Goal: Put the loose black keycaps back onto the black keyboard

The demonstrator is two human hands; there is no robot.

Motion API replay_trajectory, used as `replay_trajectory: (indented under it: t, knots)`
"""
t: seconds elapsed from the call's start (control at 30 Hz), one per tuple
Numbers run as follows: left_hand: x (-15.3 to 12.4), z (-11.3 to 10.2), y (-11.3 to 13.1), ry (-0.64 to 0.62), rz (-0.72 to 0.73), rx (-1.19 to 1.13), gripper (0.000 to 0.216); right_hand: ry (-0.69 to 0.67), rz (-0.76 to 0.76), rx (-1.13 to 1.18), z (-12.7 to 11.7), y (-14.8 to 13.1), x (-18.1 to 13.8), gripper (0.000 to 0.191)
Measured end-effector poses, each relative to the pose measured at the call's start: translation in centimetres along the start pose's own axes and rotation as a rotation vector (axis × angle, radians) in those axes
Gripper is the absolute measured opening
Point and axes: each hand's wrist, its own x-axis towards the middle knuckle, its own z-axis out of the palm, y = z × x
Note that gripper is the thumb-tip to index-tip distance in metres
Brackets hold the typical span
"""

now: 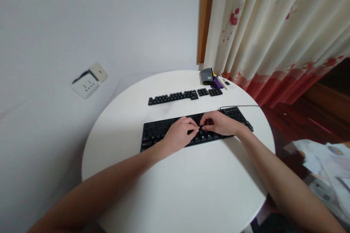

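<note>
A black keyboard (155,131) lies across the middle of a round white table (191,189). My left hand (179,134) and my right hand (221,123) both rest on its middle keys, fingertips meeting and pinched together over one spot. Whatever is between the fingertips is too small to make out. Behind the keyboard, rows of loose black keycaps (173,97) are laid out in keyboard order, with smaller groups (210,91) to their right.
A grey pouch (207,76), a purple item (218,82) and a small white item (226,83) sit at the table's far edge by a cream and red curtain (273,32). The keyboard's cable (240,106) runs right. A wall socket (89,82) is left; papers (325,164) lie right.
</note>
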Motion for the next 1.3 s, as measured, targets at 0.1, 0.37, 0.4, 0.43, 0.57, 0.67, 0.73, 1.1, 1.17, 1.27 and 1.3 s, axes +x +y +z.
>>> replay_trajectory:
  t: [0.1, 0.37, 0.4, 0.43, 0.57, 0.67, 0.73, 1.1, 1.17, 1.27, 1.3]
  knots:
    - [0.0, -0.3, 0.3, -0.012, 0.008, 0.021, 0.015, 0.016, -0.012, -0.018, 0.2, 0.2, 0.1, 0.011]
    - [-0.1, -0.6, 1.0, -0.046, 0.044, 0.095, 0.02, 0.083, -0.107, -0.064, 0.3, -0.1, 0.4, 0.013]
    - [-0.2, -0.7, 1.0, -0.044, 0.051, 0.099, 0.02, 0.09, -0.1, -0.062, 0.3, -0.1, 0.4, 0.013]
    - [-0.2, -0.7, 1.1, -0.041, 0.059, 0.1, 0.019, 0.093, -0.087, -0.062, 0.3, 0.0, 0.5, 0.012]
    - [-0.3, -1.1, 1.2, -0.048, 0.079, 0.097, 0.024, 0.085, -0.041, -0.069, 0.4, 0.1, 0.5, 0.011]
    - [-0.3, -1.3, 1.4, -0.075, 0.084, 0.113, 0.032, 0.077, -0.04, -0.067, 0.4, -0.1, 0.5, 0.012]
    - [-0.3, -1.4, 1.4, -0.089, 0.083, 0.125, 0.034, 0.076, -0.038, -0.068, 0.3, -0.2, 0.4, 0.012]
    - [-0.1, -1.4, 1.4, -0.101, 0.063, 0.096, 0.029, 0.074, -0.042, -0.078, 0.4, 0.1, 0.4, 0.013]
    - [-0.1, -1.4, 1.4, -0.106, 0.065, 0.099, 0.027, 0.075, -0.044, -0.076, 0.3, 0.0, 0.4, 0.013]
    - [-0.2, -1.3, 1.4, -0.118, 0.062, 0.106, 0.025, 0.077, -0.038, -0.074, 0.3, 0.0, 0.4, 0.013]
    - [-0.2, -1.3, 1.4, -0.117, 0.061, 0.105, 0.025, 0.075, -0.037, -0.074, 0.4, 0.0, 0.4, 0.013]
